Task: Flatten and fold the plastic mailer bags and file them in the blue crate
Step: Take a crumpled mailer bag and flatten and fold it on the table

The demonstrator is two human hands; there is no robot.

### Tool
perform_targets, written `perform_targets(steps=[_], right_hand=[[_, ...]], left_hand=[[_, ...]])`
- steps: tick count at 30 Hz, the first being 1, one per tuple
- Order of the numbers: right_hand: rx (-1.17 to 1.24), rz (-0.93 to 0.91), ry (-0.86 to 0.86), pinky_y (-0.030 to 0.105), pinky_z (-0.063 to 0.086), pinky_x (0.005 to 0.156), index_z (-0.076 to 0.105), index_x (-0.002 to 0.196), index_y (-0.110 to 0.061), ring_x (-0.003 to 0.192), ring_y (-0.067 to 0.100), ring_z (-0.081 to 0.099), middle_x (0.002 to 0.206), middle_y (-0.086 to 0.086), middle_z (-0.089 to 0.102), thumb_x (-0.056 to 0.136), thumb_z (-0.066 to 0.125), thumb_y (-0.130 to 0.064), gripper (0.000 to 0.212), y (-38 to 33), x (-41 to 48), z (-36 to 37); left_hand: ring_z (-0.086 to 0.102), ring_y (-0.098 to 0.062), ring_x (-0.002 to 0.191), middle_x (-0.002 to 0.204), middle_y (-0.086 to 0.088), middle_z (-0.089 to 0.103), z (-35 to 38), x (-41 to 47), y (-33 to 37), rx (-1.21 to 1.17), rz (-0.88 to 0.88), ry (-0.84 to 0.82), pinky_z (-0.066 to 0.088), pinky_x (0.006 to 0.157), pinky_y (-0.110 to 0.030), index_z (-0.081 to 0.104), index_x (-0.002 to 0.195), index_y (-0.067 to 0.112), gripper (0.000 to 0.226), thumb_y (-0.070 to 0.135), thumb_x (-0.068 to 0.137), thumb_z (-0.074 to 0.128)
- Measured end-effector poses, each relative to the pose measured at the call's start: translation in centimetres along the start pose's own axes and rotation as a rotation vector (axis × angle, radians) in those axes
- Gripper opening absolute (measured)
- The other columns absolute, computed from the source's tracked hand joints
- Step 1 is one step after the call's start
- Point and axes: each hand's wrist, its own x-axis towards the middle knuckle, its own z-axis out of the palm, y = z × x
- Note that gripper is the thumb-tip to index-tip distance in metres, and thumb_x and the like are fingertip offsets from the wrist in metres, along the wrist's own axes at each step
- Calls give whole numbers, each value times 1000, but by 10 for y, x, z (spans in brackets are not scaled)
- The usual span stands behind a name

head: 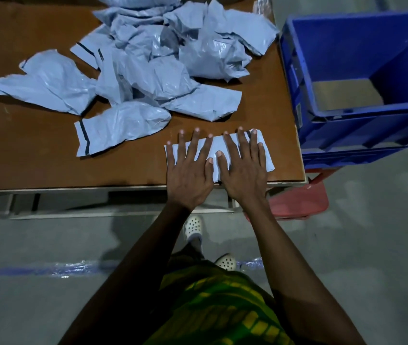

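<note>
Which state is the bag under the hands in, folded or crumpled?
Folded and flat: the mailer bag is a neat straight-edged strip, pressed down by the left hand and right hand.

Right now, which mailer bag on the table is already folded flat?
The bag under the left hand and right hand, nearest the blue crate. It is a flat rectangle; the other bags lie crumpled.

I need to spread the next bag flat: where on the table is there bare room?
Widest bare patch on the table: near left, between the front edge, the striped-end mailer and the folded mailer under the left hand and right hand. Another: the far left corner, behind the outlying crumpled mailer. The pile crowds the middle and far right.
</note>
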Motion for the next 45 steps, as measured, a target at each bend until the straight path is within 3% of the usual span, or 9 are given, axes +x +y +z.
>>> perform_targets(steps=[7,11,13,18,23,28,34,40,45], right_hand=[[8,12,-71,48,9,129,33,162,-26,160,31,7,172,5,21,109,33,-50,58,-3,3,-4],[199,-52,-149,43,-1,129,27,164,-24,161,24,-4,174,1,8,108,41,-54,64,3,4,-24],[261,-135,-82,41,4,128,41,157,-21,161,25,6,172,3,19,106,53,-50,60,17,-3,-37],[346,-218,-58,50,27,123,71,122,-21,154,26,32,155,4,51,97,65,-49,38,50,-24,-46],[391,-294,-152,43,20,124,74,121,-26,154,24,31,158,1,47,89,74,-52,42,56,-28,-50],[395,-289,-116,52,27,124,76,109,-24,152,25,36,156,3,50,98,71,-27,13,56,-31,-50],[316,-294,72,42,25,122,69,115,-17,135,21,53,135,1,64,104,60,-23,16,41,-12,-67],[217,-308,178,42,36,104,67,109,-14,98,23,62,103,3,72,105,55,-24,16,20,35,-96],[282,-249,-56,44,54,80,71,111,-27,96,21,68,104,-5,75,105,50,-46,29,25,73,-104]], left_hand=[[1,-32,160,173,-3,12,-3,1,-4,18,23,-20,8,124,-62,23,164,29,55,40,110,23],[2,-27,160,173,-2,9,-10,4,-8,-48,31,-51,2,123,-66,20,164,33,55,44,111,26],[6,-24,160,172,-5,16,-18,0,-9,-112,38,-9,0,124,-64,31,162,28,53,42,110,30],[41,-29,148,146,-11,57,-23,-23,-9,-261,192,200,27,118,-59,68,125,12,31,32,104,58],[47,-25,143,145,-5,59,-20,-31,-18,-236,272,73,27,119,-59,70,122,17,50,56,90,69],[56,-26,136,134,-2,67,-32,-20,-28,-325,270,5,41,108,-60,75,110,20,34,37,82,82],[64,-20,115,112,3,73,-71,1,-26,-375,276,82,48,97,-49,76,101,22,18,33,86,74],[68,-28,91,96,-2,76,-100,35,-20,-312,269,165,40,84,-36,74,108,18,19,22,90,69],[68,-23,96,104,-1,76,-110,67,-28,-378,158,-23,50,78,-35,69,122,26,26,34,97,64]])
